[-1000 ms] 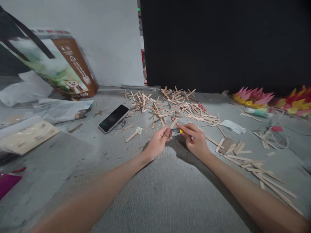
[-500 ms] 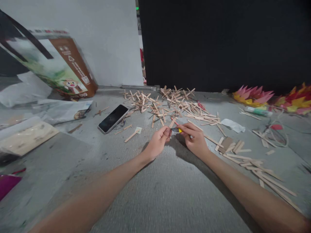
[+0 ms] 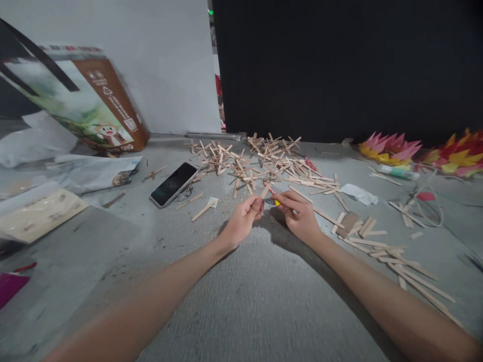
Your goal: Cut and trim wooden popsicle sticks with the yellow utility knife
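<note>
My left hand (image 3: 244, 219) is closed, pinching a wooden craft stick (image 3: 266, 190) that points up and away from its fingertips. In my right hand (image 3: 300, 213), also closed, is a small yellow-handled knife (image 3: 277, 202). Its dark, flat blade reaches left to the stick, close by my left fingertips. Most of the handle is hidden by my fingers, and whether the blade touches the stick I cannot tell. Just beyond both hands lies a pile of craft sticks (image 3: 221, 158), many crossed over one another.
A phone (image 3: 173, 185) lies left of the pile. Loose sticks (image 3: 392, 256) spread at right, near a crumpled tissue (image 3: 359, 194), a coiled cable (image 3: 433, 221) and pink-yellow paper flowers (image 3: 390, 148). A printed bag (image 3: 101, 108) and plastic packets (image 3: 41, 213) stand at left. Dark panel (image 3: 339, 70) behind.
The whole view has shifted slightly to the left. Both hands keep nearly the same pose, with the stick and knife still held together.
</note>
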Demonstrator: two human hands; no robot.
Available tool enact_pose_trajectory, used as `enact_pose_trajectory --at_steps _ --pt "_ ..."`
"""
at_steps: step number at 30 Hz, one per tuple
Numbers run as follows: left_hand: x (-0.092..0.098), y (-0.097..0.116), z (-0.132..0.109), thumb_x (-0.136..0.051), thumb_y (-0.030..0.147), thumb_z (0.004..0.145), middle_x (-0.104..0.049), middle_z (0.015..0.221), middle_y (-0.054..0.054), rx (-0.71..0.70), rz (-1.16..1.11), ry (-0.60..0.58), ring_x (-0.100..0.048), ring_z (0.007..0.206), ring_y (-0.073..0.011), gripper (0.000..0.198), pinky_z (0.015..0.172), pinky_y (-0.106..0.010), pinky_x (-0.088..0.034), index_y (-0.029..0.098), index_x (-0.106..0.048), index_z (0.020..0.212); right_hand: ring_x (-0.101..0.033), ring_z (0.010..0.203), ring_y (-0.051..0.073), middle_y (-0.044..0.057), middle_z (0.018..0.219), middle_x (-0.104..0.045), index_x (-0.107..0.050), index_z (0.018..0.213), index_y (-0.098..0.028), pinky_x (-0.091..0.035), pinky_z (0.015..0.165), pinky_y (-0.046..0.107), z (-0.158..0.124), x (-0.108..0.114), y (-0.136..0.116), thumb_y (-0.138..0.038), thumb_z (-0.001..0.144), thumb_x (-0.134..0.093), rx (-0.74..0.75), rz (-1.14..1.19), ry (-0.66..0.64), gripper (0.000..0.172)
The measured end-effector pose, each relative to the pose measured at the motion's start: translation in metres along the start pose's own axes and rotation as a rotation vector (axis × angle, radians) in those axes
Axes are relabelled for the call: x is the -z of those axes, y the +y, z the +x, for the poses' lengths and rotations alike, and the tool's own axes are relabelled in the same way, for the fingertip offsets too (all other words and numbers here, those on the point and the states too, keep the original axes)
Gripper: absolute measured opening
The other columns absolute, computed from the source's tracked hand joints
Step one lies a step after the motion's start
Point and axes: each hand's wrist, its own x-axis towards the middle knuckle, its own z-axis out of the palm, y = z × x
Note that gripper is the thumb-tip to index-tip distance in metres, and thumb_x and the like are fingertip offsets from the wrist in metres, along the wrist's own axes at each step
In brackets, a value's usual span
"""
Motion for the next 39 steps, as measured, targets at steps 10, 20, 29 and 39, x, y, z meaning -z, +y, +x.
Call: enact_pose_trajectory --at_steps 10,20,29,39 --pt "0.0002 -0.0015 0.0010 -0.050 0.070 0.099 -0.041 0.075 0.004 -0.006 0.007 -0.058 -0.035 0.062 -0.0097 0.054 0.059 -0.023 -0.033 0.019 -0.048 0.081 -0.067 0.098 0.023 0.008 0.107 -0.071 -0.077 0.125 -0.030 -0.053 0.086 0.038 -0.0015 -0.0008 0.0015 -0.015 0.101 -0.053 0.012 -0.004 -0.001 0.037" --pt "-0.0013 0.0032 0.0008 -0.051 0.068 0.100 -0.037 0.073 0.005 -0.023 -0.042 -0.030 -0.031 0.059 -0.0095 0.053 0.057 -0.023 -0.031 0.020 -0.046 0.080 -0.067 0.095 0.022 0.007 0.106 -0.070 -0.077 0.126 -0.030 -0.052 0.084 0.036 -0.0009 -0.0001 0.0006 -0.016 0.102 -0.053 -0.011 0.007 -0.006 0.036" --pt "0.0005 -0.0004 -0.0009 -0.049 0.068 0.101 -0.034 0.072 0.006 -0.006 0.036 -0.079 -0.033 0.060 -0.0095 0.051 0.061 -0.023 -0.034 0.020 -0.048 0.084 -0.067 0.096 0.023 0.009 0.106 -0.071 -0.077 0.124 -0.029 -0.052 0.083 0.036 -0.0010 0.0013 -0.0035 -0.017 0.103 -0.052 0.015 0.005 0.001 0.035" --pt "-0.0003 0.0006 -0.0004 -0.051 0.068 0.100 -0.039 0.074 0.004 -0.048 -0.024 -0.038 -0.034 0.060 -0.0097 0.051 0.056 -0.023 -0.030 0.019 -0.049 0.084 -0.068 0.093 0.022 0.009 0.104 -0.071 -0.078 0.124 -0.027 -0.053 0.082 0.036 -0.0015 0.0008 -0.0020 -0.021 0.104 -0.053 -0.034 0.041 -0.009 0.033"
